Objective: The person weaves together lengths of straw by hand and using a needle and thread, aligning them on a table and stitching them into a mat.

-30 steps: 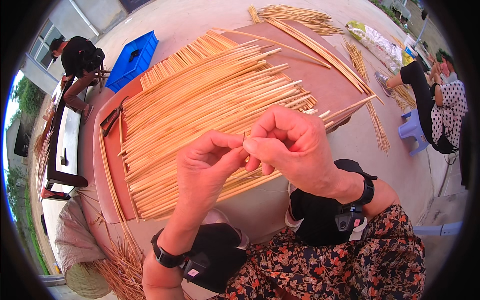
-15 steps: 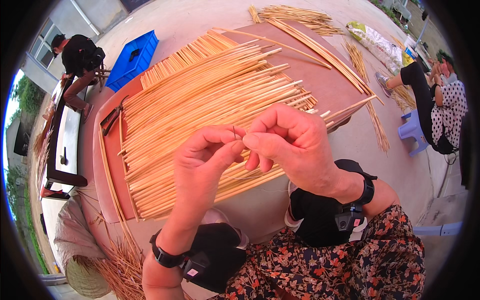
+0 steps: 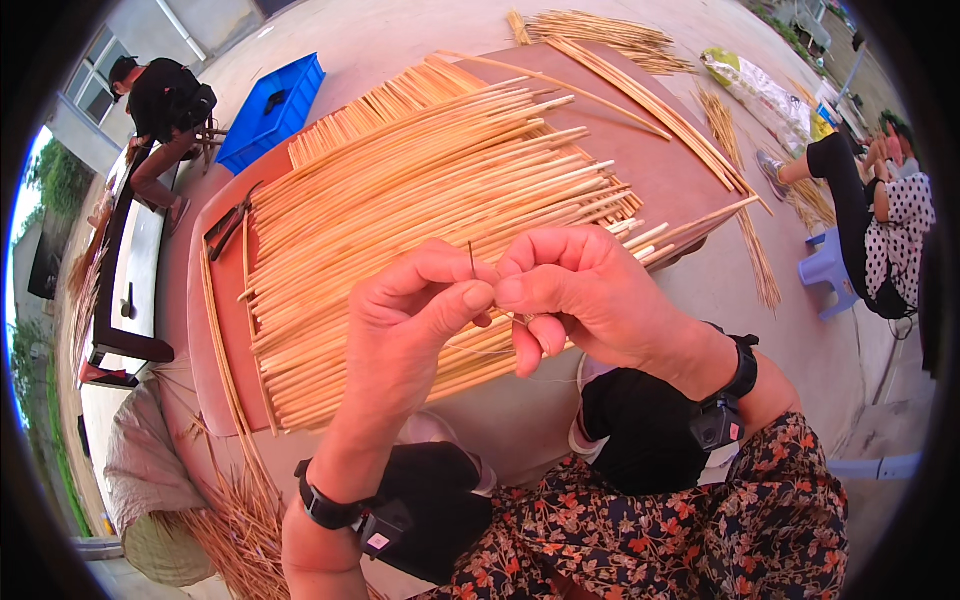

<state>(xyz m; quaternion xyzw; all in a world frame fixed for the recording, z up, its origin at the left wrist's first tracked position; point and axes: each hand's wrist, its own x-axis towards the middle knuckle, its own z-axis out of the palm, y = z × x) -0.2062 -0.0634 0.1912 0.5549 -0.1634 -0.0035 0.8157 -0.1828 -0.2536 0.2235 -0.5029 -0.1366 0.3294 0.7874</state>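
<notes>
My left hand [image 3: 408, 305] pinches a thin dark needle [image 3: 471, 258] between thumb and forefinger, its upper end sticking straight up. Close against it, my right hand [image 3: 590, 295] is closed in a pinch on a fine pale thread [image 3: 480, 350], which hangs in a loose loop below both hands. The fingertips nearly meet, so where thread and needle come together is hidden. Beneath and beyond the hands, a layer of straight peeled sticks [image 3: 400, 215] lies side by side on a reddish table [image 3: 640, 120]. Dark-handled pliers [image 3: 230, 222] rest at its left edge.
A blue crate [image 3: 240, 150] stands beyond the table. Loose stick bundles [image 3: 610, 40] lie on the floor, with more [image 3: 245, 535] beside a sack [image 3: 150, 470] at lower left. One person [image 3: 165, 110] bends over a bench at left; another [image 3: 900, 220] sits at right near a purple stool [image 3: 828, 270].
More of the needle now shows above the left fingertips. My right hand has shifted slightly down, its lower fingers curling under and around the thread.
</notes>
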